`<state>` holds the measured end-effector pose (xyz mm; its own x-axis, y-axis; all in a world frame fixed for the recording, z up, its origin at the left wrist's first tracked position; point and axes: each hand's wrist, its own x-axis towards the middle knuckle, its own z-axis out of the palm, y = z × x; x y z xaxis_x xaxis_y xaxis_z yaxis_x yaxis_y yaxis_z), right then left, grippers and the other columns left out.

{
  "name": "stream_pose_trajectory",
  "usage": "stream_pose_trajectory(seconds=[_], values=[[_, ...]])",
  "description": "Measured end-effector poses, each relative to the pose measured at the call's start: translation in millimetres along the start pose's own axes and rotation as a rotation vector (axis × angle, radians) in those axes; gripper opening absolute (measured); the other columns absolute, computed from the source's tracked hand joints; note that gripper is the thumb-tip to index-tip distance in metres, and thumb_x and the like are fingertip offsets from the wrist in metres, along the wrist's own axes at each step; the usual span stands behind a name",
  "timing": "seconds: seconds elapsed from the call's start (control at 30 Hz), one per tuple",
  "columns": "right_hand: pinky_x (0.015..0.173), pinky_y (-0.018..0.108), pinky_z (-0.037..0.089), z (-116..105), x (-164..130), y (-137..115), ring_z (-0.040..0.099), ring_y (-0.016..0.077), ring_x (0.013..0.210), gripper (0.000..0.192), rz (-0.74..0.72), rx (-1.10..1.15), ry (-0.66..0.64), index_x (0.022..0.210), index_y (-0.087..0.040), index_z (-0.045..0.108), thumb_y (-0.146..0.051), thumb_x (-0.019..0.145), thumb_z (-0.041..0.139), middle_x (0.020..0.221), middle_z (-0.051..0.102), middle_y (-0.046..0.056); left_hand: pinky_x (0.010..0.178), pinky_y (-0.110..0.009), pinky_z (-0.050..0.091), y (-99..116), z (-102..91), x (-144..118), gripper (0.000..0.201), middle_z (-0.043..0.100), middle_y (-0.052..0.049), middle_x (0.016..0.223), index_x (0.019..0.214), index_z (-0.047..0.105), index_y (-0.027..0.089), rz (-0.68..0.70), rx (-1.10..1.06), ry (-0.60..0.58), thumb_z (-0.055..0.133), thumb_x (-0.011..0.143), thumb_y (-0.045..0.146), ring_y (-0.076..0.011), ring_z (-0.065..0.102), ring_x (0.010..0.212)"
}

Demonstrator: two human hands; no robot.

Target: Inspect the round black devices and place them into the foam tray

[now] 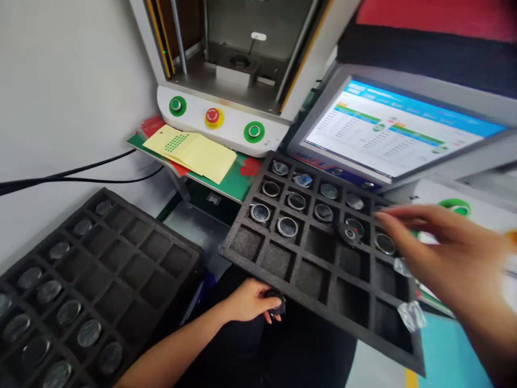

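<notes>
My left hand [258, 302] is closed on a small black round part [275, 302], just below the front edge of a black foam tray [283, 268]. The fingers cover much of that part. Over the tray's right side, my right hand [448, 253] has thumb and forefinger pinched together; anything between the tips is hidden. Several round metal-rimmed glass pieces [287, 226] sit in the tray's back compartments. One black ring-shaped part [349, 231] lies tilted on a compartment there. Crumpled clear film [412, 315] rests on the right edge.
A second foam tray [161, 240] with several round pieces stands at the left. Behind is a machine with a button panel [214, 116] and a red stop button [212, 115]. Yellow paper [197, 153] lies on a green shelf [230, 186]. A lit monitor [396, 129] stands back right.
</notes>
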<state>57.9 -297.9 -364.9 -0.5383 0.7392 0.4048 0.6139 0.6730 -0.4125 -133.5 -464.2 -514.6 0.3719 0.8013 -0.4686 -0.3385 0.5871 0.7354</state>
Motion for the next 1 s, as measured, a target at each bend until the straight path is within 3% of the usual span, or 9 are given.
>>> stream_pose_trajectory(seconds=[0.1, 0.2, 0.27, 0.37, 0.53, 0.63, 0.8, 1.0], values=[[0.061, 0.034, 0.054, 54.1, 86.6, -16.6, 0.068, 0.0219, 0.064, 0.017, -0.173, 0.000, -0.186, 0.079, -0.024, 0.067, -0.037, 0.086, 0.058, 0.076, 0.071, 0.002, 0.052, -0.023, 0.049, -4.7, -0.3, 1.9, 0.028, 0.060, 0.002, 0.068, 0.083, 0.062, 0.011, -0.007, -0.061, -0.036, 0.072, 0.073, 0.036, -0.0107, 0.061, 0.057], [0.065, 0.030, 0.052, 111.5, 149.9, -19.6, 0.068, 0.0201, 0.067, 0.012, -0.235, -0.033, -0.389, 0.076, -0.022, 0.068, -0.026, 0.082, 0.059, 0.076, 0.072, 0.002, 0.052, -0.022, 0.050, -10.2, 0.7, 4.1, 0.020, 0.058, 0.002, 0.065, 0.082, 0.062, 0.011, -0.010, -0.113, -0.042, 0.069, 0.076, 0.029, -0.0098, 0.061, 0.056], [0.064, 0.030, 0.050, 141.8, 174.9, -17.6, 0.068, 0.0198, 0.067, 0.012, -0.246, -0.080, -0.492, 0.077, -0.022, 0.070, -0.023, 0.082, 0.059, 0.077, 0.073, 0.003, 0.052, -0.021, 0.050, -14.3, 0.4, 5.9, 0.011, 0.058, 0.003, 0.066, 0.081, 0.062, 0.012, -0.015, -0.138, -0.058, 0.066, 0.078, 0.022, -0.0087, 0.060, 0.055], [0.067, 0.029, 0.049, 169.9, 193.5, -14.5, 0.069, 0.0203, 0.073, 0.013, -0.258, -0.156, -0.627, 0.080, -0.021, 0.072, -0.021, 0.084, 0.059, 0.082, 0.076, 0.002, 0.052, -0.019, 0.050, -19.8, -2.1, 8.7, 0.005, 0.058, 0.003, 0.068, 0.086, 0.062, 0.012, -0.023, -0.188, -0.118, 0.060, 0.081, 0.010, -0.0064, 0.059, 0.055], [0.066, 0.030, 0.043, 183.6, 202.1, -17.7, 0.068, 0.0220, 0.079, 0.015, -0.287, -0.291, -0.724, 0.087, -0.019, 0.075, -0.016, 0.085, 0.060, 0.089, 0.076, 0.005, 0.052, -0.017, 0.050, -27.1, -5.9, 12.7, 0.011, 0.057, 0.004, 0.070, 0.096, 0.063, 0.013, -0.032, -0.276, -0.188, 0.059, 0.087, 0.009, -0.0049, 0.059, 0.055], [0.065, 0.030, 0.040, 184.9, 204.7, -19.4, 0.067, 0.0219, 0.079, 0.014, -0.292, -0.345, -0.739, 0.088, -0.020, 0.076, -0.015, 0.085, 0.063, 0.090, 0.076, 0.005, 0.053, -0.017, 0.050, -30.0, -5.4, 14.1, 0.003, 0.057, 0.004, 0.067, 0.089, 0.063, 0.013, -0.042, -0.283, -0.191, 0.061, 0.088, 0.014, -0.0053, 0.058, 0.056], [0.065, 0.030, 0.040, 187.0, 210.2, -15.0, 0.065, 0.0201, 0.076, 0.014, -0.311, -0.391, -0.765, 0.090, -0.024, 0.077, -0.017, 0.083, 0.067, 0.092, 0.076, 0.003, 0.052, -0.016, 0.049, -32.6, -3.4, 15.4, 0.008, 0.055, 0.005, 0.065, 0.081, 0.059, 0.013, -0.034, -0.296, -0.215, 0.058, 0.089, 0.011, -0.0049, 0.057, 0.056], [0.055, 0.029, 0.038, 188.0, 218.8, -15.6, 0.060, 0.0167, 0.060, 0.011, -0.349, -0.391, -0.824, 0.081, -0.029, 0.076, -0.021, 0.078, 0.068, 0.077, 0.074, -0.003, 0.052, -0.016, 0.047, -30.8, -1.4, 14.9, 0.012, 0.054, 0.006, 0.064, 0.076, 0.058, 0.013, -0.038, -0.237, -0.215, 0.059, 0.087, 0.009, -0.0044, 0.055, 0.054]])
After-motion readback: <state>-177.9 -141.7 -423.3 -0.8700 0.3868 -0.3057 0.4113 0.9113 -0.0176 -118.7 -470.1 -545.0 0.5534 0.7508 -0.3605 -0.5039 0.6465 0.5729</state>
